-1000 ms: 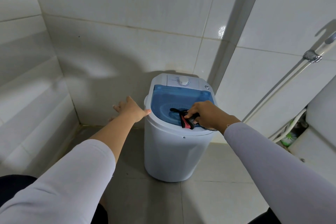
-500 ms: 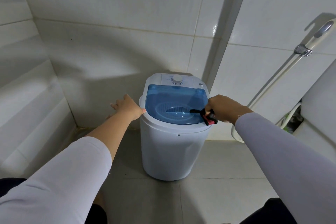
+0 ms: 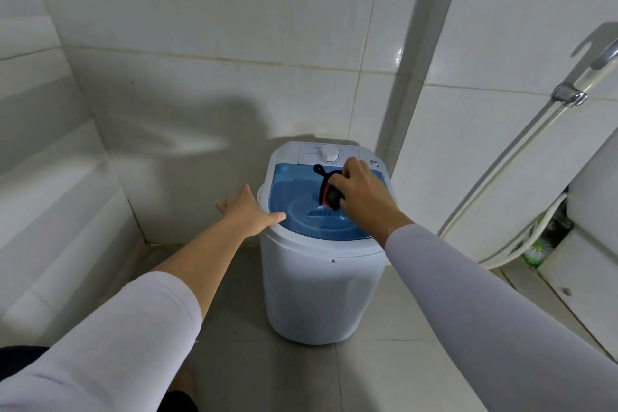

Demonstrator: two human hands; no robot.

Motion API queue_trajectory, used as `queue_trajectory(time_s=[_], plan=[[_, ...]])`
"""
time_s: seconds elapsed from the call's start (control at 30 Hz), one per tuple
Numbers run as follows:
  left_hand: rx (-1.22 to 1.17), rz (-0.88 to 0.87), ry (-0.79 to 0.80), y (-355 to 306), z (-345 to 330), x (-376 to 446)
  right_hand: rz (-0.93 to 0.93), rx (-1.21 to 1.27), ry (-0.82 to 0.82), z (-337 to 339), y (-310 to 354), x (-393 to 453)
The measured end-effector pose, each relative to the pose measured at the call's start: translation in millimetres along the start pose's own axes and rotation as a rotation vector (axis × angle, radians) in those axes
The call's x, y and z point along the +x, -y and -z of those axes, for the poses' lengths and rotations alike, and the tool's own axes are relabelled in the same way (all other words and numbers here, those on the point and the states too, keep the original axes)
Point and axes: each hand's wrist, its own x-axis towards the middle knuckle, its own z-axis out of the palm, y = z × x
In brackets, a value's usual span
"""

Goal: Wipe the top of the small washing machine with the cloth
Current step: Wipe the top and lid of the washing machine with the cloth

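Note:
A small white washing machine (image 3: 317,291) stands on the tiled floor in the corner, with a see-through blue lid (image 3: 294,187) and a white dial (image 3: 329,154) at the back. My right hand (image 3: 363,192) presses a black and red cloth (image 3: 329,189) onto the back part of the lid, just in front of the dial. My left hand (image 3: 249,211) rests flat on the machine's left rim, fingers spread, thumb on the lid's edge.
Tiled walls close in behind and on the left. A spray hose (image 3: 521,157) hangs from a wall bracket on the right. A white toilet (image 3: 592,217) stands at the far right, a green brush (image 3: 538,249) beside it.
My right hand has carried the cloth from the lid's right edge up and left to the back of the lid near the dial. My left hand has stayed on the left rim.

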Motion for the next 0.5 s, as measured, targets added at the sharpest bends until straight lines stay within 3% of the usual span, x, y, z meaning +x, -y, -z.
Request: queue_trajectory(time_s=[0.2, 0.4, 0.5], plan=[[-0.068, -0.013, 0.035, 3.4, 3.6, -1.2, 0.099, 0.079, 0.106, -9.3, 6.1, 3.7], [-0.072, -0.035, 0.035, 5.6, 3.0, 4.5, -0.088, 0.285, 0.284, 0.4, -8.9, 13.6], [-0.051, -0.042, 0.038, 7.1, 2.2, 7.4, -0.084, 0.28, 0.326, -4.5, -3.8, 14.3]])
